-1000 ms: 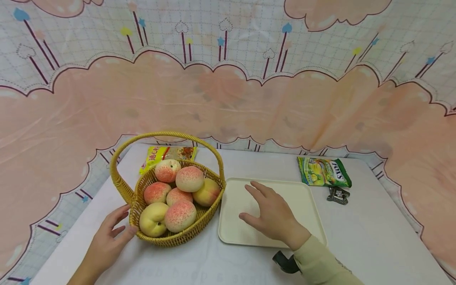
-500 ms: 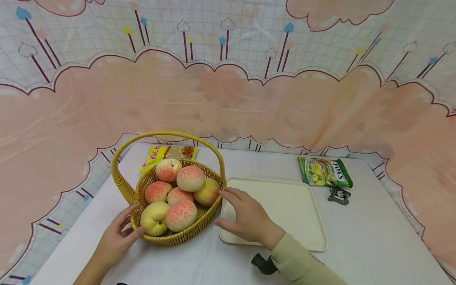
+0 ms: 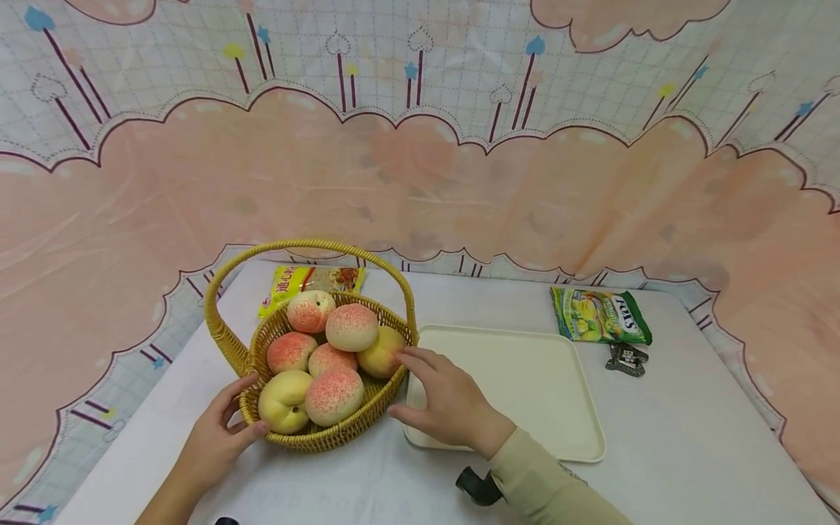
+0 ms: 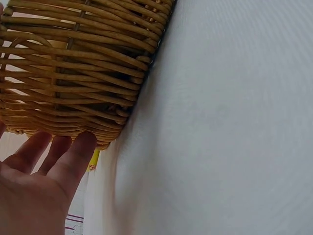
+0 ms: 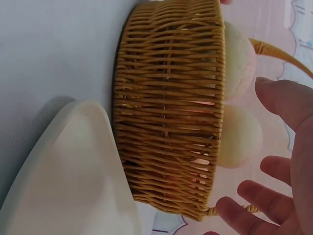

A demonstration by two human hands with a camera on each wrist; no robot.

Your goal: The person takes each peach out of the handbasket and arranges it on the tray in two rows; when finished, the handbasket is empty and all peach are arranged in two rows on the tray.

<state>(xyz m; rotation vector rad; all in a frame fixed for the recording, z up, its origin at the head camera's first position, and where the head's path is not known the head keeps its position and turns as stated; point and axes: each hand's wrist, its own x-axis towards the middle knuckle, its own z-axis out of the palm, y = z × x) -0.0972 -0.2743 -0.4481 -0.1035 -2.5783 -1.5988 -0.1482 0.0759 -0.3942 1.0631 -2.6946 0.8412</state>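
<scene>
A yellow wicker basket [image 3: 328, 439] with a tall arched handle [image 3: 308, 244] holds several peaches, pale yellow and red-speckled. At the basket's left side, my left hand [image 3: 213, 441] touches the rim with its fingertips and thumb. In the left wrist view, the fingers [image 4: 73, 164] extend against the woven wall. On the opposite side, my right hand [image 3: 453, 405] reaches over the rim, fingertips right at a yellow peach [image 3: 383, 354]. Its fingers [image 5: 266, 200] are spread and loosely bent in the right wrist view, thumb apart, with nothing gripped.
A cream rectangular tray [image 3: 515, 386] lies right of the basket, partly under my right forearm. Behind the basket is a yellow food packet [image 3: 315, 281]. A green FOX'S packet [image 3: 600, 316] and a small dark wrapper [image 3: 626, 360] lie at the back right.
My right hand has moved left from above the tray to the basket's right rim. My left hand has shifted slightly right, onto the left rim. The basket and peaches stay put.
</scene>
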